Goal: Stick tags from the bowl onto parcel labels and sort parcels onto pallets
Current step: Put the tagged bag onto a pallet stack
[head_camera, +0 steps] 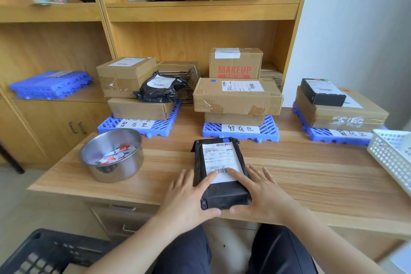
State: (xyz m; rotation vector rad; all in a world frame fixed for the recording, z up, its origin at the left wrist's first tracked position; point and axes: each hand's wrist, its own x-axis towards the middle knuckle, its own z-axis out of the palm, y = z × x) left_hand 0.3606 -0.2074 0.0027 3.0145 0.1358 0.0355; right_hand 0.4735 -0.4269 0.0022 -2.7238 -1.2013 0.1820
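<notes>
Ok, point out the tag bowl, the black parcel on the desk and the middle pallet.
tag bowl (115, 173), head view, outer steel wall.
black parcel (221, 160), head view, white label.
middle pallet (269, 129), head view, bare blue grid.

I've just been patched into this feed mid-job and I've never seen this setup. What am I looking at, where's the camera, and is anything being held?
There is no machine here. A person works with bare hands, and the single picture comes from a camera worn on their head, looking forward and down. The left hand and right hand lie with straight fingers on either side of a black parcel that rests on the wooden desk. Both index fingers touch its white label, so the parcel is pressed down, not lifted. To the left stands a steel bowl holding small coloured tags. Along the back, three blue pallets carry stacked parcels, each pallet with a handwritten sign. A white basket sits at the right edge.
</notes>
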